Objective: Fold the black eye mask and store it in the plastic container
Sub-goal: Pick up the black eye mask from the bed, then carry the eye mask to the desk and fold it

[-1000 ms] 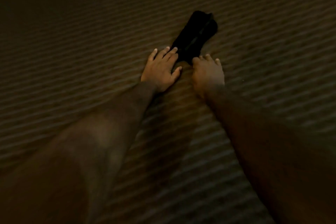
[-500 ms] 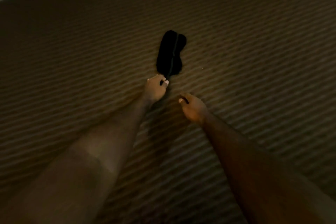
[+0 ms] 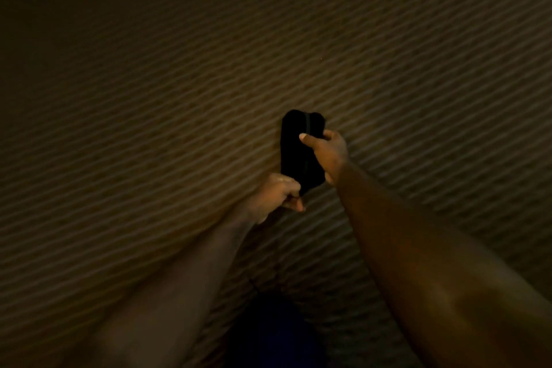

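Observation:
The black eye mask (image 3: 294, 149) lies lengthwise on a brown striped bedspread (image 3: 149, 128), a thin strap line running down its middle. My left hand (image 3: 276, 197) pinches the mask's near end with curled fingers. My right hand (image 3: 327, 149) holds the mask's right edge near the far end, thumb on top of the fabric. No plastic container is in view.
The striped bedspread fills nearly the whole view in dim light. A dark blue patch of cloth (image 3: 274, 334) shows at the bottom edge between my forearms.
My right hand has moved forward from the bedspread onto the mask's far right edge. My left hand keeps its pinch on the near end. The view has shifted, so the mask sits lower.

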